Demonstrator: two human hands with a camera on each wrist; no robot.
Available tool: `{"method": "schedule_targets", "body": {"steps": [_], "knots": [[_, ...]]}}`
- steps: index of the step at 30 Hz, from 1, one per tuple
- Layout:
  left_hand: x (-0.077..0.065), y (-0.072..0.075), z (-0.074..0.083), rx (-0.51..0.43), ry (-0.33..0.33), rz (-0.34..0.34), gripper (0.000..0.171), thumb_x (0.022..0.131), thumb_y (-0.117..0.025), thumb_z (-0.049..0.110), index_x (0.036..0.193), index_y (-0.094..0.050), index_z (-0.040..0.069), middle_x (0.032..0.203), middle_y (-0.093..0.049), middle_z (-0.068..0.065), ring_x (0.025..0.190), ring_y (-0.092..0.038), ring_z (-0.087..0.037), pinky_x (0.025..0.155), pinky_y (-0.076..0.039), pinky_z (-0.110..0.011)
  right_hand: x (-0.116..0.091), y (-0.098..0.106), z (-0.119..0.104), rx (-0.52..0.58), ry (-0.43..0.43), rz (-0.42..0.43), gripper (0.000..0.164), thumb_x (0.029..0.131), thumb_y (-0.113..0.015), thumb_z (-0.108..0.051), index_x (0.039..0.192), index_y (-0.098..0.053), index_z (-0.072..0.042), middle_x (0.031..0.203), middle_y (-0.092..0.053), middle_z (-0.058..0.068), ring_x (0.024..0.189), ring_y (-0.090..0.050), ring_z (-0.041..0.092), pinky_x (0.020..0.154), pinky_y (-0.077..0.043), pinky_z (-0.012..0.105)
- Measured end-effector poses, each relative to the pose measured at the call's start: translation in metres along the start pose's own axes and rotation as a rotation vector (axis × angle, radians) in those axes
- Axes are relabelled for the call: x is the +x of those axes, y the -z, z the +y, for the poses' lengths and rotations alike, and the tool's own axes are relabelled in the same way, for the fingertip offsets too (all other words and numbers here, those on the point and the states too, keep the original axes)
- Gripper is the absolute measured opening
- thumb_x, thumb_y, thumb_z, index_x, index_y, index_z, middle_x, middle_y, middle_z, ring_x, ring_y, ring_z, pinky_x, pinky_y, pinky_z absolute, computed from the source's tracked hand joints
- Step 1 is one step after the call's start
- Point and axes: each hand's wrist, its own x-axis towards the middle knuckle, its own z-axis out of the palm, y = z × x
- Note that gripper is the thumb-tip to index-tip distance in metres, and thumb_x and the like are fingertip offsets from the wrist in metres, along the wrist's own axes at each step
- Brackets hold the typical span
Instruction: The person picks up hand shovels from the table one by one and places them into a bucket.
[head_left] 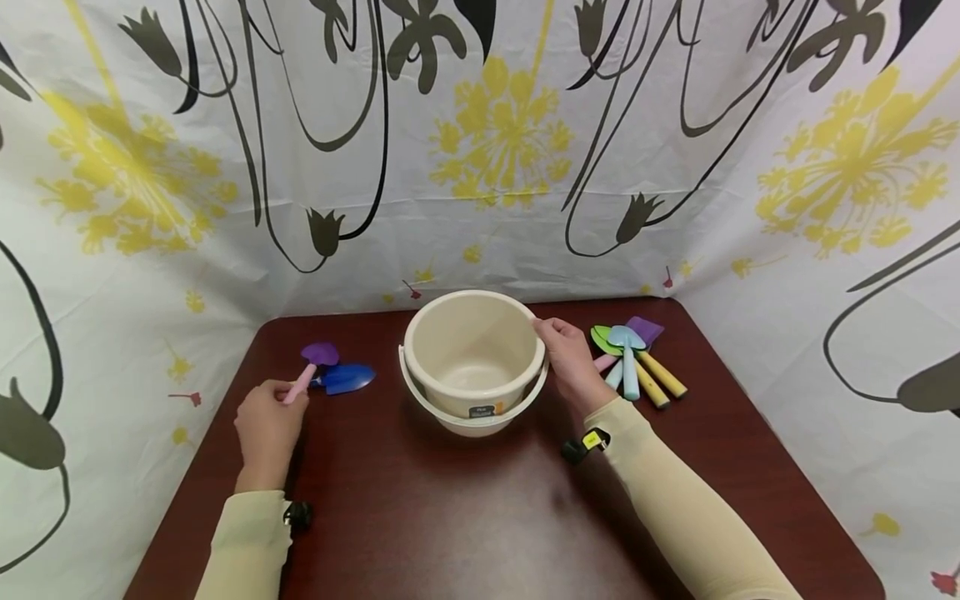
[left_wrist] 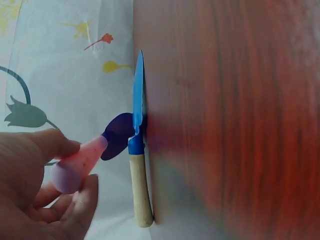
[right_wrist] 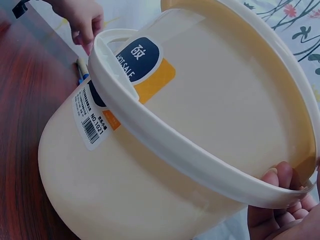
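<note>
My left hand (head_left: 270, 425) pinches the pink handle of a small toy shovel with a purple blade (head_left: 321, 353) at the table's left side. In the left wrist view, thumb and fingers close round that pink handle (left_wrist: 82, 162). Beside the purple blade lies a blue trowel (head_left: 348, 378) with a wooden handle (left_wrist: 140, 190). At the middle back stands a cream bucket (head_left: 471, 346), a pale band running across its front. My right hand (head_left: 572, 367) grips its right rim, fingertips (right_wrist: 284, 175) curled at the edge. A label (right_wrist: 140, 62) marks its side.
Right of the bucket lie several toy shovels in a heap: a light blue one (head_left: 626, 337), a green one (head_left: 602, 339) and a purple one (head_left: 645, 330), some with yellow handles. A patterned cloth (head_left: 480, 167) surrounds the back and sides of the dark red table (head_left: 450, 517).
</note>
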Motion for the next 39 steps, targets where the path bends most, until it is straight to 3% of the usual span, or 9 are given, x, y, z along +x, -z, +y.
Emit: {"method": "schedule_targets", "body": {"steps": [9, 16, 29, 39], "knots": [[0.009, 0.009, 0.003, -0.057, -0.081, 0.162, 0.028, 0.100, -0.083, 0.015, 0.118, -0.079, -0.005, 0.110, -0.075, -0.029, 0.097, -0.069, -0.050, 0.091, -0.050, -0.069, 0.002, 0.000, 0.002, 0.019, 0.016, 0.007, 0.029, 0.108, -0.071, -0.030, 0.096, -0.070, -0.003, 0.094, -0.071, 0.008, 0.081, -0.072, 0.017, 0.069, -0.061, 0.024], [0.018, 0.013, 0.007, -0.129, -0.178, 0.306, 0.024, 0.098, -0.085, 0.010, 0.115, -0.082, -0.005, 0.106, -0.078, -0.025, 0.092, -0.072, -0.044, 0.079, -0.053, -0.053, 0.002, -0.003, 0.002, 0.051, 0.021, 0.001, 0.027, 0.108, -0.071, -0.027, 0.096, -0.071, -0.003, 0.093, -0.071, 0.009, 0.080, -0.071, 0.017, 0.069, -0.061, 0.025], [0.030, 0.024, 0.026, -0.150, -0.189, 0.281, 0.027, 0.103, -0.080, 0.014, 0.123, -0.081, -0.005, 0.117, -0.079, -0.026, 0.098, -0.073, -0.043, 0.086, -0.058, -0.058, 0.002, -0.002, 0.003, 0.050, 0.019, 0.000, 0.029, 0.107, -0.073, -0.029, 0.096, -0.070, -0.003, 0.092, -0.071, 0.009, 0.080, -0.071, 0.018, 0.068, -0.061, 0.024], [0.030, 0.035, 0.046, -0.171, -0.246, 0.304, 0.030, 0.105, -0.078, 0.016, 0.126, -0.080, -0.005, 0.121, -0.078, -0.025, 0.105, -0.074, -0.043, 0.090, -0.059, -0.062, 0.003, -0.001, 0.004, 0.066, 0.013, 0.002, 0.027, 0.107, -0.073, -0.027, 0.091, -0.070, -0.006, 0.090, -0.071, 0.007, 0.078, -0.071, 0.016, 0.067, -0.060, 0.024]]}}
